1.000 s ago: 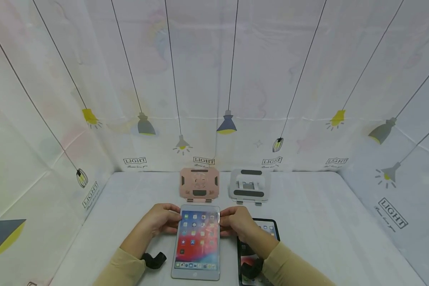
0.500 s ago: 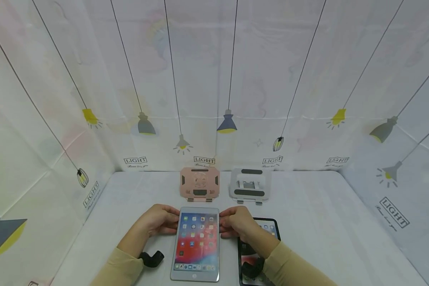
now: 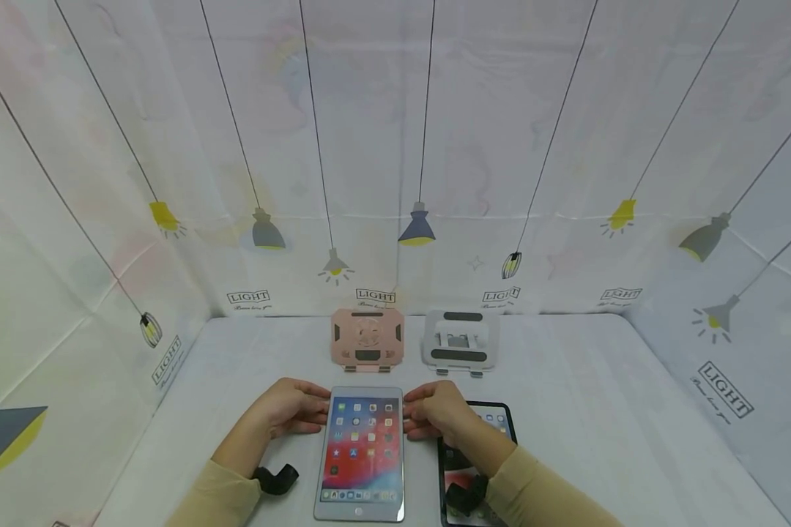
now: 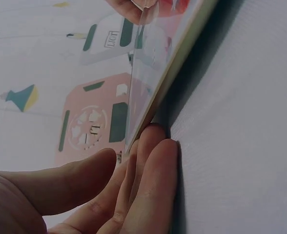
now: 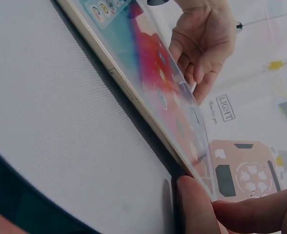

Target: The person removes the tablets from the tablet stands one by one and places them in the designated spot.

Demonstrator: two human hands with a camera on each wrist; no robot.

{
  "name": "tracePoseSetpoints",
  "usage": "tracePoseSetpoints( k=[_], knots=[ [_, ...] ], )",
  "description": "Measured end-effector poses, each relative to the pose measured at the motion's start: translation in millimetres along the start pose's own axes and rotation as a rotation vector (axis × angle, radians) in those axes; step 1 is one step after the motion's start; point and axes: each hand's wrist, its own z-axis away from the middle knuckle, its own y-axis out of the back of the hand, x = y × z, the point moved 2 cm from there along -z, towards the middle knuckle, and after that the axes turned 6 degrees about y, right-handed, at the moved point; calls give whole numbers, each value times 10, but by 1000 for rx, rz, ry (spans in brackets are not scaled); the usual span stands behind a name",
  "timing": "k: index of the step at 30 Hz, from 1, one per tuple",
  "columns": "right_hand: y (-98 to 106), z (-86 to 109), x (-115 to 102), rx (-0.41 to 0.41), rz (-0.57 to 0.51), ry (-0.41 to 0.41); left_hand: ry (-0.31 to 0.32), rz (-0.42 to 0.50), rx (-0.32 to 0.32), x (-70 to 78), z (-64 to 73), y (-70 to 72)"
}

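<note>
A white-bezelled tablet (image 3: 362, 446), its screen lit with app icons, is between both hands at the front middle of the table. My left hand (image 3: 296, 407) is at its upper left side; in the left wrist view, extended fingertips (image 4: 153, 136) meet the corner's underside while the thumb stands apart. At the upper right, my right hand (image 3: 435, 410) pinches the corner, with thumb and fingertip (image 5: 194, 195) close on its edge in the right wrist view. A dark shadow runs along the tablet's lower edge in both wrist views.
A black-framed tablet (image 3: 499, 416) lies partly hidden under the right forearm. Behind the hands are a pink folding stand (image 3: 343, 341) and a grey one (image 3: 428, 341). Black wrist cameras sit at both sleeves. A white lamp-printed curtain (image 3: 481, 110) rises behind the table.
The white tablet has shifted slightly toward the person, its top edge more than its bottom edge. Both hands stay beside its upper sides, the left one drifting slightly left.
</note>
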Motion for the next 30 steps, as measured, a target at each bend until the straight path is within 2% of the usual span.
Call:
tracePoseSetpoints(
  k=[7,18,30],
  knots=[
    [-23,9,9,14,6,11,5,12,8,-36,-14,19],
    [53,50,-9,-63,-18,-5,16,57,-29,-31,7,60],
    [95,66,-23,-68,-11,-31,9,94,-70,-5,19,102]
  ],
)
